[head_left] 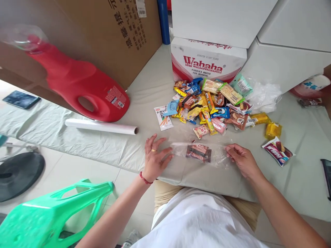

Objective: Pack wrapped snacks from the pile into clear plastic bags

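Observation:
A clear plastic bag [219, 156] lies stretched out flat near the table's front edge. A brown-wrapped snack [198, 152] shows through its film; I cannot tell whether it sits inside or underneath. At the bag's right end, my right hand [239, 156] pinches the film between thumb and fingers. My left hand [156, 156], with a ring and a red bracelet, is at the left end with its fingers spread, the fingertips touching or close to the film. Just beyond the bag is a heap of small wrapped snacks [195, 112] in many colours.
Behind the heap stands a Wahaha water carton [207, 63]. To the left are a white roll [102, 126], a large red jug [85, 86] and a phone [21, 99]. A wrapped cake [278, 151] lies right; crumpled clear bags [265, 94] are behind. A green stool [51, 210] stands below.

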Demonstrator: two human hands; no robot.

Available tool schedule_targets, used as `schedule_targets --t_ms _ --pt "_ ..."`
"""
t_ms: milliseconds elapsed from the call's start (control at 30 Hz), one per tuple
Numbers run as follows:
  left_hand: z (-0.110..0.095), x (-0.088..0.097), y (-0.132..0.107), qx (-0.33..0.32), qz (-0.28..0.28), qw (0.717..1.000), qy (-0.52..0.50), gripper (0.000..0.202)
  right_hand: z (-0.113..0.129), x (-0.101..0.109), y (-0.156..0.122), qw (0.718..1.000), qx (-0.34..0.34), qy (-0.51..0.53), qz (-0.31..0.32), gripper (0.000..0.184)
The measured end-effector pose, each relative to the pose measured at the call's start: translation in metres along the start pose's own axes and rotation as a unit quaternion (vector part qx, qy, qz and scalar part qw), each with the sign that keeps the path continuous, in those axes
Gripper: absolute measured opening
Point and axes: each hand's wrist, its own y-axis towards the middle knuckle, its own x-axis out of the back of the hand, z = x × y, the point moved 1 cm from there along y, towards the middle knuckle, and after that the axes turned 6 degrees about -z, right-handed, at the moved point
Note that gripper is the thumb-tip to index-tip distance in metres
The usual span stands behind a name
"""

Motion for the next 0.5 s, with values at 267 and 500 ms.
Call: schedule_targets --t_ms 267,500 --pt "0.044 0.024 0.025 0.140 0.032 0.986 -0.081 0.016 0.000 -0.001 0.003 1.000 -0.026 0.010 -0.014 0.049" --pt "0.017 0.012 0.008 0.053 0.092 0.994 -0.041 0.063 0.003 -0.003 0.005 1.000 -0.022 -0.001 -0.017 0.051"
